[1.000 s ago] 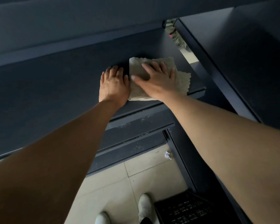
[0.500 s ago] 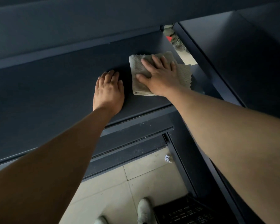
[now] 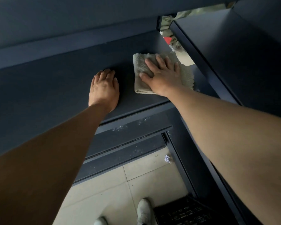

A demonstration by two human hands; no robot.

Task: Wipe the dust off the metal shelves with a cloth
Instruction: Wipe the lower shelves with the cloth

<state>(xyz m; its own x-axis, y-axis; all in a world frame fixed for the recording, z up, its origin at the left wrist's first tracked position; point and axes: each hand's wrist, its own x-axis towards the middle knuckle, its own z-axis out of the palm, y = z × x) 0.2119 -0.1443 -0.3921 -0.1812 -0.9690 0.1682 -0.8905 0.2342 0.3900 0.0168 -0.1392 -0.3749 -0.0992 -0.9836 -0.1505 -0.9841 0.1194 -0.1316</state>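
- Right hand (image 3: 162, 77): palm down, flat on the cloth (image 3: 140, 67). Fingers straight and slightly fanned, thumb splayed out to the left. It presses rather than pinches.
- Right arm is extended nearly straight, coming in from the lower right, with the wrist at the cloth's near edge.
- Cloth: beige, ribbed, folded. It lies on the dark metal shelf (image 3: 55, 82) near the shelf's right end. Its left part and far right fringe show; the middle is under the hand.
- Left hand (image 3: 104, 90): palm down, flat on bare shelf just left of the cloth and not touching it. Fingers together, relaxed, pointing away from the body. It holds nothing.
- Left arm is also stretched out, coming in from the lower left, with the heel of the hand near the shelf's front edge.
- Lower shelf (image 3: 133, 127) below the front edge has pale dust specks on it.
- Second dark shelf unit (image 3: 234, 46) stands to the right, with a narrow gap between the two.
- Tiled floor (image 3: 104, 189) below: white shoes (image 3: 143, 210), a black crate (image 3: 185, 213) beside them, and a crumpled paper scrap (image 3: 167, 159) by the upright.
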